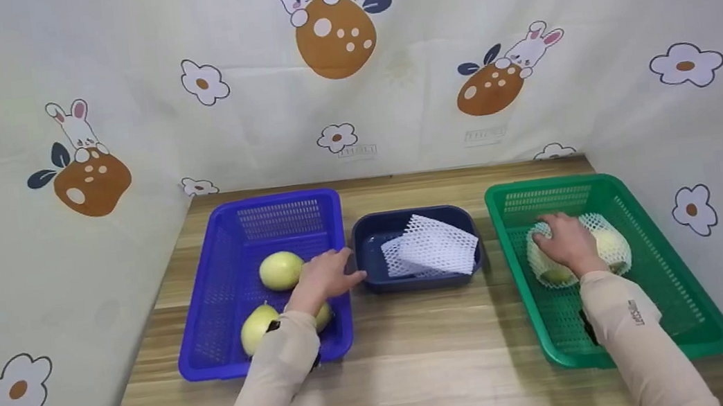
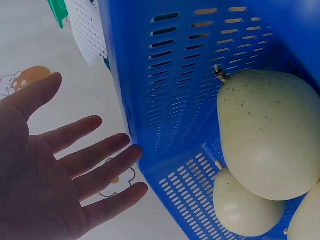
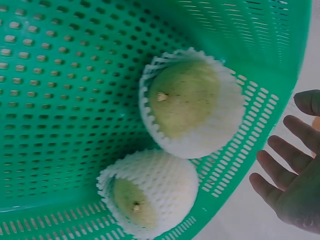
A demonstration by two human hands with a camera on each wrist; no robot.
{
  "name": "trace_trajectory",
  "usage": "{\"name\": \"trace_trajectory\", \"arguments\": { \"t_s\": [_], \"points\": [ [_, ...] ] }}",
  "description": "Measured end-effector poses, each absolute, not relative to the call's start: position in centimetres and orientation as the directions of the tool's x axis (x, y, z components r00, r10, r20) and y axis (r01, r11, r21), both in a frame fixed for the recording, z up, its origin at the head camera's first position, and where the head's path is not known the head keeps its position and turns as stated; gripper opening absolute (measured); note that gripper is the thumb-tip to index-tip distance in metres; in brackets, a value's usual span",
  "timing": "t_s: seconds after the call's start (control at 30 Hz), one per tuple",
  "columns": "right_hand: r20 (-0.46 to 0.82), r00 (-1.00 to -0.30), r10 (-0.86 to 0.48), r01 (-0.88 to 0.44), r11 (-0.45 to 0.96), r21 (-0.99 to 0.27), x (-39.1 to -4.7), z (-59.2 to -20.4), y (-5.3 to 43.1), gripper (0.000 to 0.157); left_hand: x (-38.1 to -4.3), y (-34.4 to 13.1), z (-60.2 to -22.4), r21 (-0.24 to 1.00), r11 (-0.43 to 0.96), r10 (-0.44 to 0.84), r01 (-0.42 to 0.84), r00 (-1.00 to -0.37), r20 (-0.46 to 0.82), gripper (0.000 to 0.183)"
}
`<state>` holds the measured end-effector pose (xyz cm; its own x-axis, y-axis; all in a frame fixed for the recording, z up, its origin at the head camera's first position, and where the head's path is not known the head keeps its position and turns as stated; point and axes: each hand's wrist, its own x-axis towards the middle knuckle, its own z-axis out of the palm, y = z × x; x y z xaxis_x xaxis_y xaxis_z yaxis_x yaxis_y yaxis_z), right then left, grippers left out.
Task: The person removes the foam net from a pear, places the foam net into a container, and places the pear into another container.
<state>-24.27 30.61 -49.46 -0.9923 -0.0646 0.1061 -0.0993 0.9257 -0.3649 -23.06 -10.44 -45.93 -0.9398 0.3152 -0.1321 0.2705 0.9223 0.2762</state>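
My left hand (image 1: 326, 279) hovers by the right wall of the blue basket (image 1: 216, 370), its fingers spread and empty in the left wrist view. Inside that basket lie pale yellow-green pears; one pear (image 1: 281, 271) is at the back, another pear (image 1: 257, 330) nearer the front, and a third is partly hidden by my arm. Over the green basket (image 1: 702, 348) is my right hand (image 1: 569, 244), fingers extended and holding nothing in the right wrist view. Beneath it sit two pears in white foam nets, one netted pear (image 3: 185, 100) beside another netted pear (image 3: 150, 192).
Between the baskets stands a small dark blue tub (image 1: 369, 258) holding white foam net sleeves (image 1: 441, 248). Everything rests on a wood-grain table (image 1: 424, 362). A printed curtain (image 1: 254, 126) encloses the back and both sides.
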Motion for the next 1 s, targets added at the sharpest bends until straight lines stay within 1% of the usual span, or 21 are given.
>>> {"name": "trace_trajectory", "arguments": {
  "t_s": [0.43,0.7,0.87,1.0],
  "points": [
    [-0.002,-0.997,-0.082,-0.075,0.927,-0.368,-23.9,-50.7,31.4,0.045,-23.0,-10.3,-45.9,0.277,0.924,0.316,0.265,-0.936,-0.158,0.053],
    [-0.111,-0.99,-0.081,-0.035,0.93,-0.365,-23.7,-51.4,31.1,0.059,-23.0,-10.1,-46.2,0.259,0.927,0.321,0.271,-0.931,-0.173,0.054],
    [-0.149,-0.986,-0.072,-0.015,0.935,-0.355,-23.7,-51.6,30.9,0.066,-22.9,-10.1,-46.1,0.247,0.929,0.319,0.274,-0.933,-0.167,0.053],
    [-0.176,-0.983,-0.057,0.01,0.934,-0.356,-23.6,-51.8,30.9,0.068,-22.9,-10.0,-46.0,0.252,0.929,0.319,0.271,-0.932,-0.173,0.053]
  ]
}}
